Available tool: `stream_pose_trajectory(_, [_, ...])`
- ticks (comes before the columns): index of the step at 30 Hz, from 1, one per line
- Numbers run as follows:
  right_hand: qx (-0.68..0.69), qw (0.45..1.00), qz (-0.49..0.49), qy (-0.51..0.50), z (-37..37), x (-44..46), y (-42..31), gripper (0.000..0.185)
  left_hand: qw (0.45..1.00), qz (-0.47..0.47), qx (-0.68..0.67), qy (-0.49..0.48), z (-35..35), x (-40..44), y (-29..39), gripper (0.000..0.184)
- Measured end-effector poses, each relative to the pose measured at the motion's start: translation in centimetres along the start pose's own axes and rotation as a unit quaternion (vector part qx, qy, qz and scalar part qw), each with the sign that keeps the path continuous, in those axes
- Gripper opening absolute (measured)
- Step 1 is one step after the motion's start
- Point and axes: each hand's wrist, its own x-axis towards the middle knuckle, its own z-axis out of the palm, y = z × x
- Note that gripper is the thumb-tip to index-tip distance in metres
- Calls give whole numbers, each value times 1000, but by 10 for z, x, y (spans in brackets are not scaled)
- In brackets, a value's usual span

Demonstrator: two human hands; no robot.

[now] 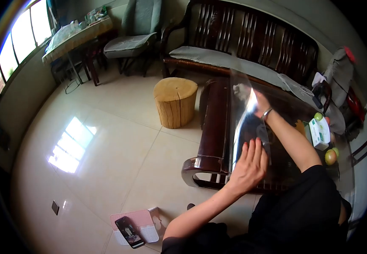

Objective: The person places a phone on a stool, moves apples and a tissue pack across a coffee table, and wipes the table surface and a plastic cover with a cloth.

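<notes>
A clear, glossy plastic sheet (251, 122) is raised and curved over the left part of the dark wooden table (212, 122). My left hand (249, 164) lies flat against its near part, fingers stretched out. Farther back, my right hand (261, 104), with a metal band at the wrist, is at the sheet and seems to grip it; glare partly covers those fingers. Just beyond their tips shows a whitish crumpled thing (242, 90), whose kind I cannot make out.
On the table's right stand a tissue box (319, 133) and round fruit (331, 156). A wooden stump stool (176, 101) stands left of it, with a slatted bench (251, 38) behind. A phone (129, 232) lies on a small pink-and-white stool (139, 218) near my feet.
</notes>
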Motion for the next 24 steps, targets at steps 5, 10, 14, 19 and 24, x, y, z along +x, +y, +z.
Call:
stream_pose_trajectory(5, [-196, 952, -166, 169, -20, -70, -86, 43, 986, 114, 31, -115, 32, -37, 15, 37])
stream_pose_trajectory(10, [-586, 745, -308, -73, 50, -177, -70, 48, 992, 94, -24, -78, 39, -47, 15, 35])
stream_pose_trajectory(14, [-634, 659, -225, -337, 60, -185, -15, 53, 993, 95, -45, -57, 46, -63, 14, 35])
stream_pose_trajectory(19, [-641, 689, -217, -259, 19, -123, -2, 52, 995, 77, -38, -40, 45, -55, 16, 38])
stream_pose_trajectory(24, [-786, 545, -261, -132, -70, -5, 11, 65, 997, 66, -43, -26, 42, -52, 16, 31])
